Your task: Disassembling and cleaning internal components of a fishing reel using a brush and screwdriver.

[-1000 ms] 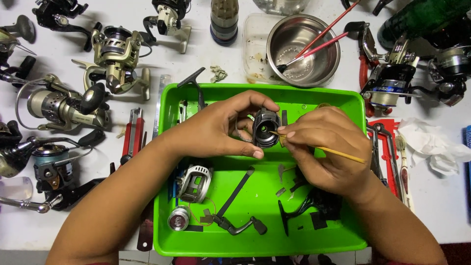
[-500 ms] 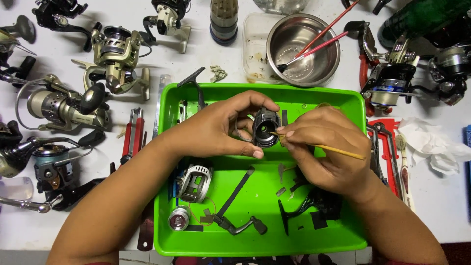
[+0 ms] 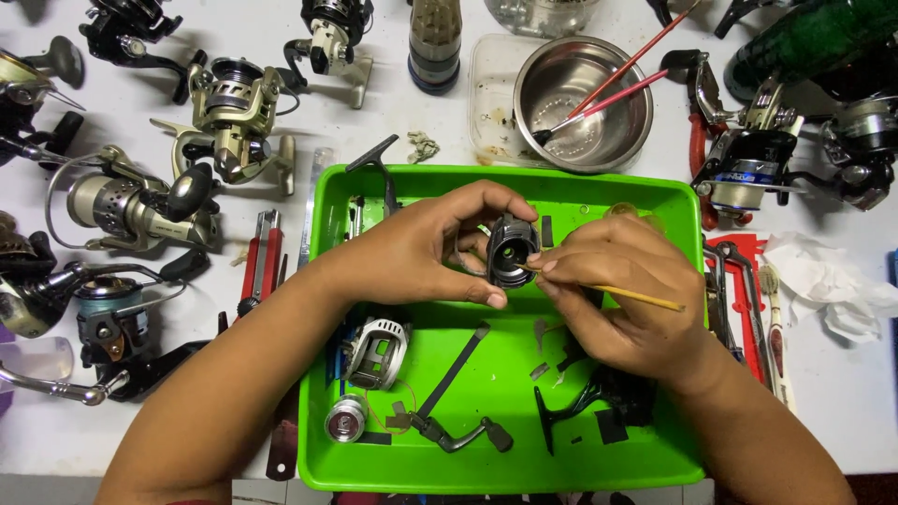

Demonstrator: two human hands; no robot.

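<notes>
Over a bright green tray [image 3: 571, 192], my left hand [image 3: 421, 251] grips a dark round fishing-reel part [image 3: 511, 250], its open end facing me. My right hand [image 3: 625, 290] holds a thin yellow-handled brush [image 3: 636, 296] like a pen, with its tip at the rim of the reel part. In the tray below lie a silver reel frame [image 3: 376, 350], a small silver spool [image 3: 345, 419], a black crank handle [image 3: 458, 432] and a black reel foot piece [image 3: 571, 411].
Several whole spinning reels [image 3: 229, 117] lie on the white table to the left and top right [image 3: 748, 164]. A steel bowl [image 3: 585, 103] with two red brushes stands behind the tray. Red pliers [image 3: 260, 262] lie left of it, and crumpled tissue [image 3: 832, 285] lies at right.
The brush tip shifted slightly at the reel part's rim. Both hands stay in nearly the same place over the tray.
</notes>
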